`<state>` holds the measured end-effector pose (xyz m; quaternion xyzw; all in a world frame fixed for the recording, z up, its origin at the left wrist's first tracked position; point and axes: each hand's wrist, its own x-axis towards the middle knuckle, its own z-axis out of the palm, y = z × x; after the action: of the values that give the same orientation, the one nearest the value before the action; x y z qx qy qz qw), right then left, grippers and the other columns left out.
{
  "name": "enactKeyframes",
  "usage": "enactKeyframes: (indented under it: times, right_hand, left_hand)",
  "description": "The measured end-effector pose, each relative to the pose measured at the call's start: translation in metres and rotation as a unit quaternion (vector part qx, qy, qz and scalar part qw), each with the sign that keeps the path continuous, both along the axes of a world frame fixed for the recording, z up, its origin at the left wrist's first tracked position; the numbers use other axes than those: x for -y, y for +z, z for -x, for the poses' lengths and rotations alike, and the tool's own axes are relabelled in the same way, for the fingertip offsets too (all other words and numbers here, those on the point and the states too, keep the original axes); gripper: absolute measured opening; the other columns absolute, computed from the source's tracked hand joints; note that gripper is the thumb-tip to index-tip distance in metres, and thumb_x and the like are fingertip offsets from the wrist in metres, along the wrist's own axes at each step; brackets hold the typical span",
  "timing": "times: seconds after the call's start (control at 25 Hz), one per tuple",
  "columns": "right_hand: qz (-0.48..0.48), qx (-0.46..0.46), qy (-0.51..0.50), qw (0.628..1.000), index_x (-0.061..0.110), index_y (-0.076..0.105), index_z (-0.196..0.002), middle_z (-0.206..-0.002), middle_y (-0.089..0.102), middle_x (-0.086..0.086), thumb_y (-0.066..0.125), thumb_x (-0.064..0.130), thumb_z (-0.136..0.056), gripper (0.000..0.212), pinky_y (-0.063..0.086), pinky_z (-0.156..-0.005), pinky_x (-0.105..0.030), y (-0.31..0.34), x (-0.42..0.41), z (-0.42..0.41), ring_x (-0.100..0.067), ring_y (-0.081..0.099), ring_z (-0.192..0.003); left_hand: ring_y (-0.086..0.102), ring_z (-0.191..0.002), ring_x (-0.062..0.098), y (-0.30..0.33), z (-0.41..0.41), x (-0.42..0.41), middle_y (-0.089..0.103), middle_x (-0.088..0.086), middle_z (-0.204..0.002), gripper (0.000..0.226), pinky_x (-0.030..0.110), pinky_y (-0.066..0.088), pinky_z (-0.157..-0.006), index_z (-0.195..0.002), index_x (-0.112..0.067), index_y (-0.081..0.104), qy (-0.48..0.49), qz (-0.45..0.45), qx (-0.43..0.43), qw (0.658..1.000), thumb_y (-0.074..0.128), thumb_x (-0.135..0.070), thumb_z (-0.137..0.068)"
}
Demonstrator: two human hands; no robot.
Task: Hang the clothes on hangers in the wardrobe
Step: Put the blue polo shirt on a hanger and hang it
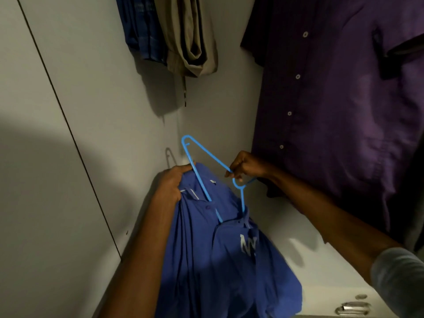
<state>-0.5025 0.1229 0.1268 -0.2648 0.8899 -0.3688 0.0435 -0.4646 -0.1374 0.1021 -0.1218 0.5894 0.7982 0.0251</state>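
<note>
A blue polo shirt (218, 255) with white letters on the chest hangs in front of me inside the wardrobe. My left hand (173, 182) grips its collar and shoulder at the upper left. A light blue plastic hanger (202, 154) sticks halfway out of the neck opening, one end up in the air, the other inside the shirt. My right hand (245, 167) pinches the hanger near its hook.
A purple button shirt (339, 106) hangs close on the right. Khaki trousers (188, 35) and a dark blue garment (140, 26) hang at the top. White wardrobe walls (110, 92) lie behind. A white drawer front with metal handles (351, 308) sits at lower right.
</note>
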Motion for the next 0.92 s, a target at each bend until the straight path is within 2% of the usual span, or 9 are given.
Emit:
enactKeyframes:
  times: [0.12,0.2,0.24,0.32,0.4,0.56,0.64,0.68,0.92]
  right_hand:
    - [-0.033,-0.02,-0.019,0.999,0.009,0.081,-0.075,-0.049,0.062,0.0,0.072,-0.004,-0.084,0.018,0.044,-0.053,-0.018,0.019,-0.015,-0.01,-0.009,0.056,-0.047]
    - [-0.071,-0.042,-0.014,0.996,0.026,0.075,-0.057,-0.044,0.059,0.009,0.074,0.002,-0.086,0.037,0.045,-0.052,-0.022,0.028,-0.021,-0.017,-0.002,0.051,-0.042]
    - [-0.085,-0.054,-0.009,0.995,0.029,0.067,-0.049,-0.044,0.058,0.014,0.075,0.003,-0.087,0.047,0.045,-0.054,-0.02,0.029,-0.023,-0.022,0.0,0.052,-0.042]
    - [-0.11,-0.081,-0.016,0.991,0.031,0.06,-0.049,-0.045,0.056,0.025,0.077,0.004,-0.087,0.05,0.039,-0.053,-0.01,0.021,-0.026,-0.028,0.006,0.055,-0.046]
    - [-0.142,-0.113,-0.032,0.983,0.027,0.067,-0.057,-0.048,0.056,0.03,0.08,0.011,-0.084,0.035,0.041,-0.054,-0.013,0.009,-0.029,-0.033,0.007,0.058,-0.051]
    - [-0.163,-0.15,-0.035,0.974,0.01,0.078,-0.066,-0.061,0.069,0.012,0.078,0.021,-0.083,0.02,0.054,-0.059,-0.032,-0.003,-0.035,-0.038,-0.011,0.067,-0.06]
    - [-0.204,-0.174,-0.016,0.963,0.009,0.073,-0.063,-0.061,0.068,0.004,0.07,0.034,-0.08,0.03,0.052,-0.059,-0.032,-0.001,-0.026,-0.042,-0.015,0.065,-0.059]
    - [-0.213,-0.182,-0.004,0.96,0.009,0.069,-0.059,-0.058,0.064,0.001,0.065,0.037,-0.077,0.034,0.049,-0.058,-0.032,-0.004,-0.022,-0.041,-0.016,0.062,-0.057]
    - [-0.292,-0.17,0.023,0.941,0.011,0.057,-0.056,-0.056,0.057,-0.004,0.061,0.047,-0.075,0.041,0.048,-0.056,-0.039,-0.035,-0.015,-0.046,-0.019,0.056,-0.055]
  left_hand:
    - [0.073,-0.067,0.022,0.003,0.005,0.007,0.077,0.014,-0.093,0.02,0.027,0.057,-0.053,-0.101,-0.002,0.076,0.003,0.021,0.004,1.0,0.078,-0.015,-0.086]
    - [0.071,-0.057,0.013,0.01,0.005,0.006,0.076,0.004,-0.071,0.005,0.021,0.056,-0.05,-0.094,-0.003,0.072,-0.027,0.035,-0.011,0.999,0.067,-0.003,-0.093]
    - [0.07,-0.053,0.009,0.014,0.008,0.005,0.074,0.001,-0.066,0.013,0.019,0.055,-0.05,-0.091,-0.006,0.07,-0.04,0.047,-0.019,0.998,0.062,0.003,-0.095]
    - [0.07,-0.057,0.013,0.02,0.015,0.002,0.073,0.006,-0.075,0.013,0.019,0.056,-0.051,-0.093,-0.005,0.072,-0.045,0.09,-0.016,0.995,0.064,0.005,-0.093]
    - [0.068,-0.06,0.019,0.022,0.02,0.002,0.072,0.009,-0.08,0.017,0.023,0.057,-0.05,-0.107,0.003,0.072,-0.054,0.128,0.011,0.99,0.065,0.004,-0.092]
    - [0.055,-0.064,0.024,0.023,0.02,-0.005,0.068,0.016,-0.101,0.024,0.032,0.05,-0.05,-0.115,0.006,0.067,-0.061,0.209,0.033,0.975,0.047,0.007,-0.101]
    - [0.049,-0.062,0.019,0.026,0.022,-0.007,0.061,0.016,-0.091,0.004,0.027,0.043,-0.043,-0.092,0.003,0.063,0.011,0.275,0.01,0.961,0.063,0.002,-0.096]
    - [0.051,-0.061,0.02,0.026,0.028,-0.006,0.06,0.017,-0.088,0.01,0.026,0.04,-0.04,-0.087,0.003,0.06,0.042,0.314,-0.006,0.948,0.07,0.001,-0.091]
    - [0.057,-0.046,0.005,0.032,0.047,-0.006,0.073,0.019,-0.089,0.016,0.014,0.043,-0.036,-0.098,0.008,0.078,0.008,0.41,-0.117,0.904,0.069,0.007,-0.084]
